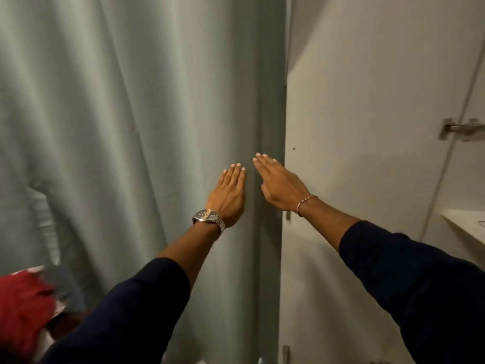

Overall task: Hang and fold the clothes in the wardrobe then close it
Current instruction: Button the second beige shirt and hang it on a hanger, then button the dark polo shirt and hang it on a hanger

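Both hands lie flat, fingers straight and together, against the pale grey-green curtain (126, 127) that hangs across the wardrobe front. The left hand (231, 195) presses the cloth with its palm, fingers pointing to twelve o'clock, a metal watch (208, 218) on the wrist. The right hand (280, 183) sits just beside it at about two o'clock, fingers angled toward eleven o'clock, its fingertips at the curtain's right edge where the cloth meets the white wardrobe panel (367, 101); a thin cord bracelet (305, 203) circles that wrist. The two hands are close but not touching, and neither grips anything. Both forearms wear dark navy sleeves (420, 285).

The curtain's long axis runs upright, its folds falling from twelve to six o'clock, and it covers what lies behind, so the wardrobe's contents cannot be seen. At three o'clock from the hands a metal hinge (458, 128) is fixed on the white panel; below it, at four o'clock, juts a white shelf edge (467, 227). At eight o'clock, low in the corner, lies a blurred red garment (23, 308).
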